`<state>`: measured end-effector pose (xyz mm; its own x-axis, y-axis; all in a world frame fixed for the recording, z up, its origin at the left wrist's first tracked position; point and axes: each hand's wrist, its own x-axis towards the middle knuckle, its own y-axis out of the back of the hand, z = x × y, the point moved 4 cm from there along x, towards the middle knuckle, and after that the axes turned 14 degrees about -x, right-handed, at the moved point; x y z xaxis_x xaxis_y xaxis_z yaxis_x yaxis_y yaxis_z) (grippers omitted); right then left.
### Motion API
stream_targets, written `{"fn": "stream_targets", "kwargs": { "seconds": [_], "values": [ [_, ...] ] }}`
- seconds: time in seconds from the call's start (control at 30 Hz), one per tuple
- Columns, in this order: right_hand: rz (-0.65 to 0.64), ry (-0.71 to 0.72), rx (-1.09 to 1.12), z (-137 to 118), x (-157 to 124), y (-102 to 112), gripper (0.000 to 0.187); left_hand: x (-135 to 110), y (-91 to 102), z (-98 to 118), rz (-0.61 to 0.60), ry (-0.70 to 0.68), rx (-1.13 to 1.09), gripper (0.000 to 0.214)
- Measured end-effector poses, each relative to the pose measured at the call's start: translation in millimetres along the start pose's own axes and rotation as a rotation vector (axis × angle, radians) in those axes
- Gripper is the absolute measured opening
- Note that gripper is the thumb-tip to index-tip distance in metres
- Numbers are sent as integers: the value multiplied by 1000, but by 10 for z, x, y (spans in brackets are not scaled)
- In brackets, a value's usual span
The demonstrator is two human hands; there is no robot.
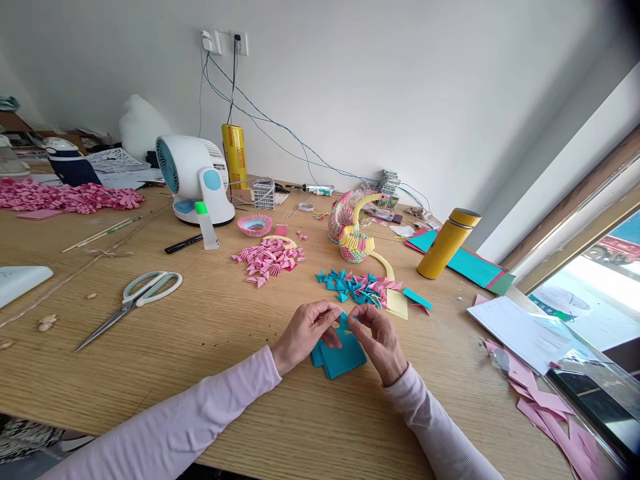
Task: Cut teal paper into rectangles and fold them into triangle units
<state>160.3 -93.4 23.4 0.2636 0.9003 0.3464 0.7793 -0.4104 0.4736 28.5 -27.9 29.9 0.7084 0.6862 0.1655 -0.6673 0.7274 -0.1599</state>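
Note:
Between my two hands is a small piece of blue paper point(344, 322), partly folded as far as I can see. My left hand point(311, 332) pinches its left side with thumb and forefinger. On the other side, my right hand point(379, 339) grips it between thumb and fingertips. Right below them lies a stack of blue paper rectangles point(346, 360) on the wooden table. Just beyond my fingers is a loose heap of folded blue paper triangles point(353, 287), with pink ones mixed in at its right. A pale yellow paper sheet point(397, 303) lies beside that heap.
Scissors point(145, 291) lie at left, near a glue bottle point(207, 230) and a white fan point(193, 177). Pink folded triangles point(267, 259) form another pile. Behind stands a folded-paper model point(355, 243). A yellow flask point(449, 243), papers point(520, 333) and a phone point(593, 403) are at right.

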Motion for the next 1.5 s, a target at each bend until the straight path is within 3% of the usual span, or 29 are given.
{"fn": "stream_targets", "kwargs": {
  "seconds": [0.5,1.07,1.5],
  "values": [
    [74,58,139,23,17,-19,14,9,9,-18,16,79,-144,30],
    [-37,123,133,-29,25,-1,11,43,66,82,2,-43,7,24],
    [-68,144,140,-33,30,9,13,41,47,54,-60,1,-40,27]
  ]
}}
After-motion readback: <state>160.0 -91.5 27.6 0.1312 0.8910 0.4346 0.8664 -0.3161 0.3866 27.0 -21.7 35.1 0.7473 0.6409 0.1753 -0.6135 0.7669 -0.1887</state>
